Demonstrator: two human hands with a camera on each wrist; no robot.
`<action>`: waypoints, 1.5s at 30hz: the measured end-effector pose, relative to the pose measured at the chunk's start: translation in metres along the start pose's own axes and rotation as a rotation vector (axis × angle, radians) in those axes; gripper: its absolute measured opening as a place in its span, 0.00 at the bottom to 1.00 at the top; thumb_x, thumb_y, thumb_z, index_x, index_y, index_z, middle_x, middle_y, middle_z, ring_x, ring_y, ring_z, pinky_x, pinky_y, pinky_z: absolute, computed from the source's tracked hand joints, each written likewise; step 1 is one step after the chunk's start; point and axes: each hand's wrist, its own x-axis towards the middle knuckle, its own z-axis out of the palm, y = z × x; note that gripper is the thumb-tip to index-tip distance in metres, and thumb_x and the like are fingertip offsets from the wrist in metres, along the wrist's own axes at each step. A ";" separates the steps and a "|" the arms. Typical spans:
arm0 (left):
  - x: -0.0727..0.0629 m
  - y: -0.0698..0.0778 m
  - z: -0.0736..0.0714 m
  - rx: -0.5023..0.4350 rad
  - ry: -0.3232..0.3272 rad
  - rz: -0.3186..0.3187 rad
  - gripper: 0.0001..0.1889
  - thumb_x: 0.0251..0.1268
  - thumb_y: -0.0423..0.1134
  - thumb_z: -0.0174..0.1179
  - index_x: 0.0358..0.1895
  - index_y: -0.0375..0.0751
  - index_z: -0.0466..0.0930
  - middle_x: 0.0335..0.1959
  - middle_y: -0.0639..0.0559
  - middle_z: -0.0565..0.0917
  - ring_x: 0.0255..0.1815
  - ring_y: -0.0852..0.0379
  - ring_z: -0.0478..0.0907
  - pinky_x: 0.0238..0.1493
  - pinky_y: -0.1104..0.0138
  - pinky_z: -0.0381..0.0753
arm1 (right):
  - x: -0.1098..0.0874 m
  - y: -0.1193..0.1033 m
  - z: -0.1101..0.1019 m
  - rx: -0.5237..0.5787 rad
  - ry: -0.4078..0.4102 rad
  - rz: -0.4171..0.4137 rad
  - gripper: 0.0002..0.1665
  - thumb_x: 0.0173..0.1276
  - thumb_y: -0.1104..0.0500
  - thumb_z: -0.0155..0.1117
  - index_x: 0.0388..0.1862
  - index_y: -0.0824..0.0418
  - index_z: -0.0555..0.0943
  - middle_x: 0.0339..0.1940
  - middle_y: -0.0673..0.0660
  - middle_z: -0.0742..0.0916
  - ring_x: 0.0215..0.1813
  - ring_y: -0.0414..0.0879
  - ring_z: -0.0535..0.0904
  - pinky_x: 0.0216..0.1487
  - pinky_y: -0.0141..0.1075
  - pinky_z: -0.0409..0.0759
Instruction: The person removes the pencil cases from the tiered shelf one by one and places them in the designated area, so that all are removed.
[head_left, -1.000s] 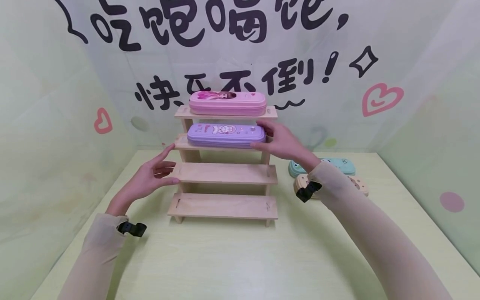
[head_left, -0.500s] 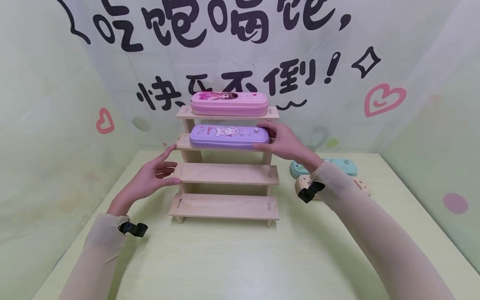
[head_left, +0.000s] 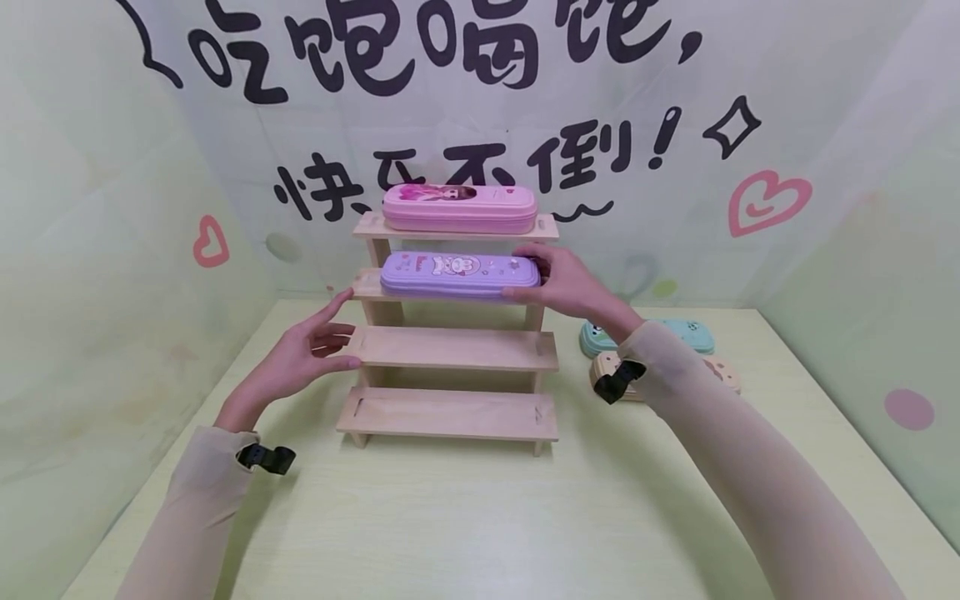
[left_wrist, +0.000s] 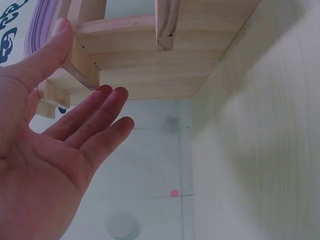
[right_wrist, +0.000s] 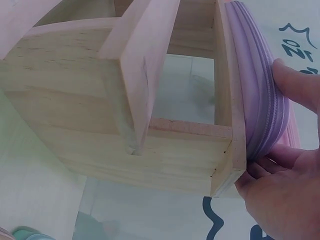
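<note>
A purple pencil case [head_left: 457, 276] with a cartoon print lies lengthwise on the second-highest step of a wooden stepped rack [head_left: 450, 345]. My right hand [head_left: 562, 279] holds the case's right end, thumb along the front and fingers behind. In the right wrist view, the thumb presses near the zipper of the purple case [right_wrist: 260, 85]. My left hand [head_left: 296, 358] is at the rack's left side, index finger at the second-highest step and thumb by the step below. The left wrist view shows the left hand's [left_wrist: 55, 135] fingers extended, around a step's end.
A pink pencil case [head_left: 459, 209] rests on the top step. On the table [head_left: 465, 517] to the right, partly behind my right forearm, lie a mint green pencil case [head_left: 682, 333] and a beige one [head_left: 723, 372]. A printed cloth wall [head_left: 645, 250] stands close behind the rack.
The purple pencil case has shifted slightly right and toward the front on its step, with my right hand on its end. My left hand stays at the rack's side.
</note>
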 end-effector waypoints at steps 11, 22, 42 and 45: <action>0.000 0.000 0.000 0.003 0.002 0.003 0.56 0.64 0.41 0.77 0.86 0.74 0.47 0.69 0.30 0.76 0.67 0.34 0.78 0.69 0.45 0.75 | -0.002 -0.001 -0.002 -0.029 -0.001 -0.041 0.47 0.61 0.52 0.83 0.74 0.67 0.74 0.65 0.63 0.81 0.62 0.55 0.76 0.69 0.50 0.74; 0.000 0.000 -0.001 0.005 0.003 0.004 0.56 0.64 0.42 0.77 0.86 0.75 0.47 0.70 0.30 0.76 0.67 0.34 0.78 0.69 0.44 0.75 | -0.001 -0.005 -0.004 -0.045 -0.025 -0.019 0.49 0.60 0.51 0.83 0.76 0.66 0.73 0.65 0.63 0.81 0.61 0.55 0.77 0.66 0.50 0.77; 0.001 -0.001 0.001 0.008 0.002 0.010 0.56 0.64 0.41 0.77 0.86 0.74 0.47 0.70 0.30 0.76 0.67 0.34 0.78 0.69 0.44 0.75 | -0.011 -0.006 0.006 0.094 0.065 0.043 0.47 0.60 0.56 0.84 0.75 0.66 0.74 0.62 0.62 0.83 0.59 0.55 0.78 0.65 0.46 0.77; 0.000 -0.002 0.001 0.008 0.002 0.011 0.56 0.64 0.41 0.77 0.86 0.74 0.47 0.69 0.30 0.76 0.67 0.34 0.78 0.69 0.44 0.75 | -0.013 -0.005 0.008 0.114 0.083 0.040 0.46 0.60 0.57 0.83 0.75 0.67 0.74 0.62 0.62 0.83 0.59 0.54 0.78 0.66 0.45 0.78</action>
